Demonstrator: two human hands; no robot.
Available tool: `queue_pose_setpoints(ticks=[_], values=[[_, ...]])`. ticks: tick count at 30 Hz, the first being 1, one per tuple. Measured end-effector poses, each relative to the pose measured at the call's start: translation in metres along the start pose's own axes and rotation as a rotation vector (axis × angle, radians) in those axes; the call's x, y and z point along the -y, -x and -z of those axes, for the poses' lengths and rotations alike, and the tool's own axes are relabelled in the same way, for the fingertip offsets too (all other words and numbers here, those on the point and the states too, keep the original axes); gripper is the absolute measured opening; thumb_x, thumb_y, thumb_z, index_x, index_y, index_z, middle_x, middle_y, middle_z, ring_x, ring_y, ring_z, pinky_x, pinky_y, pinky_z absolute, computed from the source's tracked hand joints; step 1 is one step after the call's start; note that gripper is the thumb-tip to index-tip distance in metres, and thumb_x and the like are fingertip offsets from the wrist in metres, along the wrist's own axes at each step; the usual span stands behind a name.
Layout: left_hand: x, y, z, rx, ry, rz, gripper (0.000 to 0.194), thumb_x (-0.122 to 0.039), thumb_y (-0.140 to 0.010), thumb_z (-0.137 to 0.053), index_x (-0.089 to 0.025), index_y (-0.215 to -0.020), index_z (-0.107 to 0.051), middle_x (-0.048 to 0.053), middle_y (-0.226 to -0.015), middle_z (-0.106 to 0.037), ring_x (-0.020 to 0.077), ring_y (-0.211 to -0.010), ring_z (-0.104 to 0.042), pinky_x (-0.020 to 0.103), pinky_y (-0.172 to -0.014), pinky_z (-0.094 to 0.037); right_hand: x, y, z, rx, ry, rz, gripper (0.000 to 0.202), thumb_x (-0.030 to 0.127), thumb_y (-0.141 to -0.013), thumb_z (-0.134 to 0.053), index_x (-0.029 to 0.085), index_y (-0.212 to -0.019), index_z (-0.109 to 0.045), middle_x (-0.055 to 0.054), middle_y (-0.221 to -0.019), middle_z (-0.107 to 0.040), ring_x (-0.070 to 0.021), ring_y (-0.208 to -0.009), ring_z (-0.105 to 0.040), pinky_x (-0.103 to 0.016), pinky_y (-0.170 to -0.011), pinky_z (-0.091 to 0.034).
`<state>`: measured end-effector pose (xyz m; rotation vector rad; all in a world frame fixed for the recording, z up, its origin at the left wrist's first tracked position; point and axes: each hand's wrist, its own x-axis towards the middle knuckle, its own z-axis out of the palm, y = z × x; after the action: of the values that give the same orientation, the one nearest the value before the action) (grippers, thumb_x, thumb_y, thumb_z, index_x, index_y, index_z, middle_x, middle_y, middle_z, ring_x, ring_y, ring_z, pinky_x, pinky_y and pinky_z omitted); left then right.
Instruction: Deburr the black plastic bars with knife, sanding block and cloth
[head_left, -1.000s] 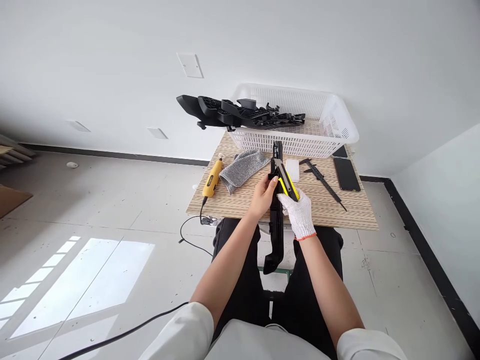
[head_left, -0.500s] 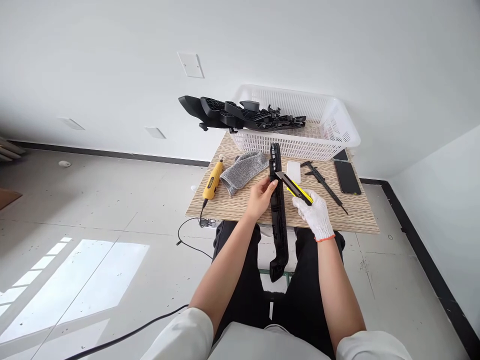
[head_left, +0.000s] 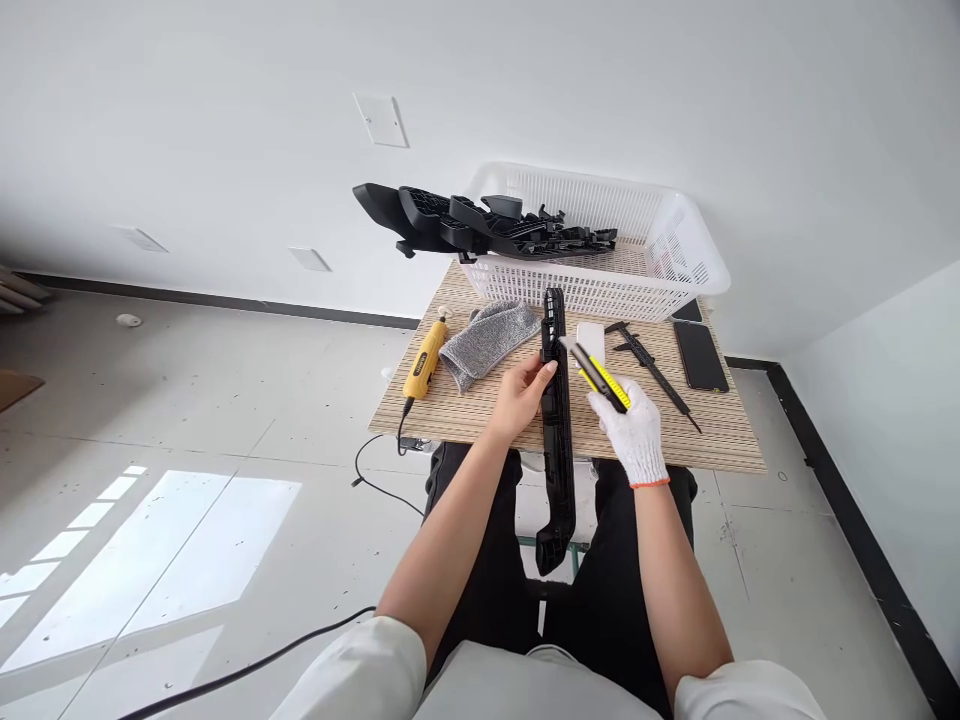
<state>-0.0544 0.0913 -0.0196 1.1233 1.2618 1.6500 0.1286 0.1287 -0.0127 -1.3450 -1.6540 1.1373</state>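
Note:
A long black plastic part [head_left: 556, 430] hangs over the table's front edge, its upper end over the tabletop. My left hand [head_left: 522, 393], bare, pinches it at the left side, thumb on top. In a white knit glove with an orange cuff, my right hand [head_left: 631, 430] is closed round a black and yellow utility knife [head_left: 600, 378]. The knife's blade points up and left, close to the part's right edge; whether it touches is not clear.
On the wooden table [head_left: 465, 415] lie a yellow rotary tool [head_left: 426, 360], a grey cloth [head_left: 489, 343], a white object [head_left: 591, 343], a black caliper [head_left: 654, 375] and a phone [head_left: 700, 356]. A white basket [head_left: 585, 290] behind holds black parts [head_left: 480, 225].
The knife in my right hand has shifted slightly right, away from the black part. My left hand keeps its hold. The view has shifted a little.

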Motion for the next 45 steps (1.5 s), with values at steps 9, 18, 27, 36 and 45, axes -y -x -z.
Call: queue_pose_setpoints(ticks=[9, 18, 27, 36, 45], values=[[0.005, -0.007, -0.007, -0.104, 0.004, -0.110, 0.040, -0.055, -0.088, -0.064, -0.017, -0.101, -0.067, 0.007, -0.097, -0.070, 0.0210, -0.098, -0.065, 0.031, -0.086, -0.052, 0.006, 0.003, -0.010, 0.182, -0.085, -0.037, 0.044, 0.049, -0.072, -0.075, 0.021, -0.105, -0.063, 0.002, -0.072, -0.064, -0.0122, -0.057, -0.058, -0.023, -0.050, -0.046], [0.012, -0.010, -0.005, -0.125, -0.034, -0.051, 0.036, -0.048, -0.084, -0.069, -0.016, -0.102, -0.067, 0.008, -0.098, -0.071, 0.0206, -0.095, -0.065, 0.032, -0.085, -0.053, 0.012, 0.008, -0.025, 0.198, -0.141, -0.068, 0.044, 0.044, -0.066, -0.081, 0.021, -0.096, -0.060, 0.005, -0.067, -0.061, -0.0099, -0.048, -0.052, -0.022, -0.044, -0.044], [0.022, 0.002, -0.002, 0.154, 0.006, 0.038, 0.064, -0.043, -0.081, -0.074, -0.016, -0.135, -0.052, 0.014, -0.117, -0.070, 0.0245, -0.106, -0.068, 0.037, -0.091, -0.056, 0.012, 0.004, -0.031, 0.083, -0.244, -0.094, 0.041, 0.041, -0.067, -0.077, 0.020, -0.096, -0.059, 0.006, -0.060, -0.055, -0.0093, -0.046, -0.049, -0.021, -0.041, -0.039], [0.016, 0.001, 0.001, 0.054, 0.081, 0.039, 0.059, -0.052, -0.086, -0.066, -0.014, -0.130, -0.058, 0.011, -0.110, -0.073, 0.0223, -0.105, -0.068, 0.033, -0.091, -0.053, 0.000, 0.003, -0.005, 0.158, -0.271, -0.065, 0.047, 0.044, -0.071, -0.077, 0.021, -0.108, -0.060, 0.007, -0.065, -0.056, -0.0080, -0.047, -0.048, -0.020, -0.041, -0.037], [0.017, -0.001, 0.010, -0.081, 0.007, 0.024, 0.053, -0.057, -0.087, -0.063, -0.016, -0.119, -0.070, 0.009, -0.116, -0.072, 0.0240, -0.116, -0.063, 0.035, -0.102, -0.047, -0.015, -0.001, 0.021, 0.088, 0.151, 0.143, 0.048, 0.053, -0.075, -0.074, 0.020, -0.110, -0.070, -0.003, -0.083, -0.071, -0.0152, -0.065, -0.062, -0.030, -0.065, -0.052]])
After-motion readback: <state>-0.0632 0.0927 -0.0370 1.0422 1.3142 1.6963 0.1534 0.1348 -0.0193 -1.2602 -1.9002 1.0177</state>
